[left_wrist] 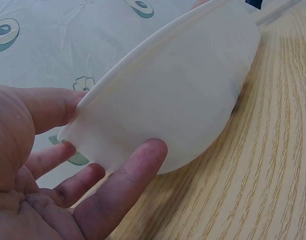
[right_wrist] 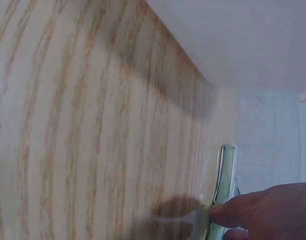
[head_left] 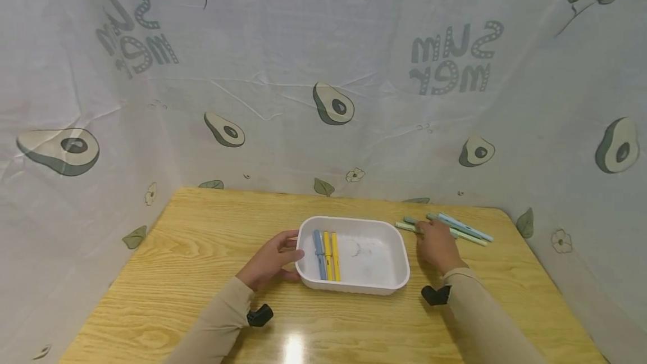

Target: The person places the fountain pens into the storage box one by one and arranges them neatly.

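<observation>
The tray [head_left: 374,254] is white, rectangular with rounded corners, and sits upright on the table [head_left: 202,240]; the left hand [head_left: 270,258] grips its left side. Inside, toward the left end, one blue pen [head_left: 320,254] and two yellow pens [head_left: 336,256] lie side by side. Right of the tray, a light blue pen [head_left: 465,227] lies among green pens [head_left: 477,240]; the right hand [head_left: 437,246] pinches a pale green pen [right_wrist: 224,175].

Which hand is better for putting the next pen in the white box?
Probably the right hand: it's touching a green pen, just right of the white box. The left hand grips the box's opposite end, away from those pens.
</observation>
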`<state>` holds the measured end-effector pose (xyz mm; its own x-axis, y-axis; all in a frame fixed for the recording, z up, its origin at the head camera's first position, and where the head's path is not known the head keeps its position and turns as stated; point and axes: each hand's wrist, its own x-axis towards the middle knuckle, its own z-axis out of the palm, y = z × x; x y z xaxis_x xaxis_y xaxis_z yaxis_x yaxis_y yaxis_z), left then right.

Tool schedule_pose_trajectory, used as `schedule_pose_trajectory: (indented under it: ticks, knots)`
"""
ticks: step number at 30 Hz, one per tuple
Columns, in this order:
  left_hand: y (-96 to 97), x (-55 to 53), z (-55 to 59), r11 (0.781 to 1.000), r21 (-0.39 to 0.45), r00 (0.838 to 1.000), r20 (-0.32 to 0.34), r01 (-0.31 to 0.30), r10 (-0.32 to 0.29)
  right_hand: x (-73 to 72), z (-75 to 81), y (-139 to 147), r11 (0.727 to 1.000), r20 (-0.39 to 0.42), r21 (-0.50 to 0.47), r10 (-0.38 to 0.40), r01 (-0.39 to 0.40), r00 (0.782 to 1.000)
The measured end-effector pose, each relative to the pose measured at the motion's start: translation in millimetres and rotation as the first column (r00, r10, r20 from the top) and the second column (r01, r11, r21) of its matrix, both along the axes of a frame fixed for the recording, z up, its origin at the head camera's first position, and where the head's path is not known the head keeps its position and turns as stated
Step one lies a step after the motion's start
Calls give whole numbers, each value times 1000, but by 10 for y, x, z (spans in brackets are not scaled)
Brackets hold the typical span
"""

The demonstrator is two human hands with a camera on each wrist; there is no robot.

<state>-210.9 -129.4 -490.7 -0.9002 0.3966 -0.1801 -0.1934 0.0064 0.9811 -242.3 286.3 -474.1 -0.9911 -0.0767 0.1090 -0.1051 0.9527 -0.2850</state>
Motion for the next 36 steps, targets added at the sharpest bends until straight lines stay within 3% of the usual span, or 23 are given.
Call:
schedule_pose_trajectory:
  ticks: [9, 23, 31, 36]
  knots:
    - [-1, 8, 10, 1000, 8, 1000, 3, 1, -1, 32, 40, 96, 998, 77, 36, -55, 53, 995]
    - [4, 2, -2, 1000, 2, 1000, -1, 3, -3, 316, 70, 350, 996, 167, -67, -42, 54, 985]
    - [-9, -19, -41, 1000, 7, 1000, -2, 12, -12, 213, 149, 366, 985, 219, -165, -21, 58, 976]
    - [-21, -15, -42, 1000, 1, 1000, -3, 13, -13, 133, 156, 291, 982, 248, -179, -21, 68, 968]
